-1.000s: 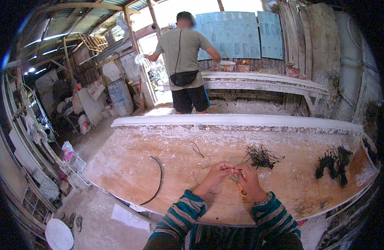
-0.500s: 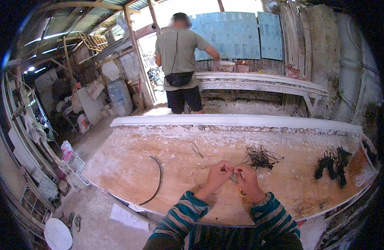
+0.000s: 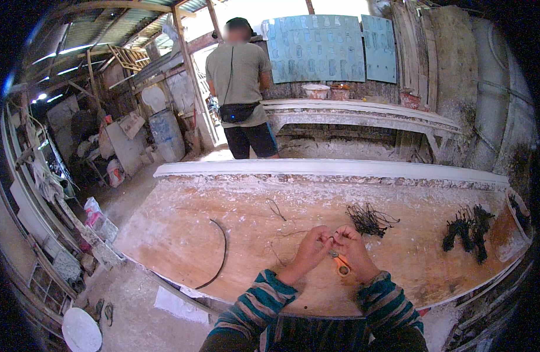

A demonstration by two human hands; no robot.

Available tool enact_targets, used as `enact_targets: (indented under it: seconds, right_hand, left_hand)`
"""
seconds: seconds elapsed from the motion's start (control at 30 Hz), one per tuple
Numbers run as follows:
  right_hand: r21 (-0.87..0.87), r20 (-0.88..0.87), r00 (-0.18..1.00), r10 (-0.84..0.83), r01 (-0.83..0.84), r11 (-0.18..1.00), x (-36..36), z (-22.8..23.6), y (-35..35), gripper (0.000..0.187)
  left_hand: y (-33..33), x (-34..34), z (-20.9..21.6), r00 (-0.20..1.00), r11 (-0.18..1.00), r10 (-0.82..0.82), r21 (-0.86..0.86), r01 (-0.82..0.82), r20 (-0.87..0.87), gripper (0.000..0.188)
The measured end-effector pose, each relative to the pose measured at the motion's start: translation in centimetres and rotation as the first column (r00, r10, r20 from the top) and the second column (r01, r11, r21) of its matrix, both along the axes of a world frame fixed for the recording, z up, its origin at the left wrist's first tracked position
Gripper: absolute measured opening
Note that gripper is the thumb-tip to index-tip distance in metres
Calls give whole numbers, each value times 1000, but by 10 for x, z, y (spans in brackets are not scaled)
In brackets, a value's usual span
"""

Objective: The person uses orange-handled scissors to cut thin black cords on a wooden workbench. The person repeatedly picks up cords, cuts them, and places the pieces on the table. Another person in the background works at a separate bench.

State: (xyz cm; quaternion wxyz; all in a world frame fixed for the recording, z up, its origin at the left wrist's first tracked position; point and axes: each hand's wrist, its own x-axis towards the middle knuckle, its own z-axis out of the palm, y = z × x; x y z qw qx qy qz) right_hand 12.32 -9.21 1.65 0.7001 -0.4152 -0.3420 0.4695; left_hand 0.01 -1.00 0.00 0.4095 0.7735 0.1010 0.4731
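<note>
My left hand [image 3: 312,246] and my right hand [image 3: 353,251] meet over the wooden tabletop [image 3: 170,234], fingertips pinched together on a thin cord that is mostly hidden by the fingers. A fine strand [image 3: 290,234] runs along the board to the left of my left hand. Beneath my right hand lies a pair of scissors [image 3: 343,268] with orange handles, its blades partly covered. Just beyond that hand is a loose pile of black cords [image 3: 371,219]. Another dark loop of cord [image 3: 275,209] rests farther off, to the left.
Bundles of black cord [image 3: 469,232] lie at the right, beside a tipped container [image 3: 512,232]. A curved black strip [image 3: 224,249] lies on the left. Past the table's white raised edge [image 3: 328,168], a person [image 3: 237,88] stands near a bench [image 3: 364,111] holding pots.
My hands have shifted slightly, still pinched together, and more of the orange scissors shows. The person beyond has moved left and drawn an arm back from the bench.
</note>
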Motion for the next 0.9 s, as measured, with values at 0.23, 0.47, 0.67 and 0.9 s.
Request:
enact_targets:
  seconds: [0.23, 0.47, 0.67, 0.9]
  right_hand:
    - [20, -194, 961, 197, -197, 980, 7, 5, -2, 4]
    - [-19, -176, 968, 180, -186, 982, 13, 1, -1, 7]
    - [-14, 335, 938, -91, 102, 995, 3, 6, -2, 11]
    - [94, 556, 810, -187, 162, 982, 11, -8, 4, 12]
  left_hand:
    - [-5, -2, 4, 1000, 999, -12, 33, 12, 8, 27]
    - [-6, -2, 5, 1000, 997, 18, 74, -18, -4, 27]
    - [0, 4, -4, 997, 990, -36, -136, 46, 74, 33]
    - [2, 4, 0, 991, 904, -80, -411, 119, 110, 37]
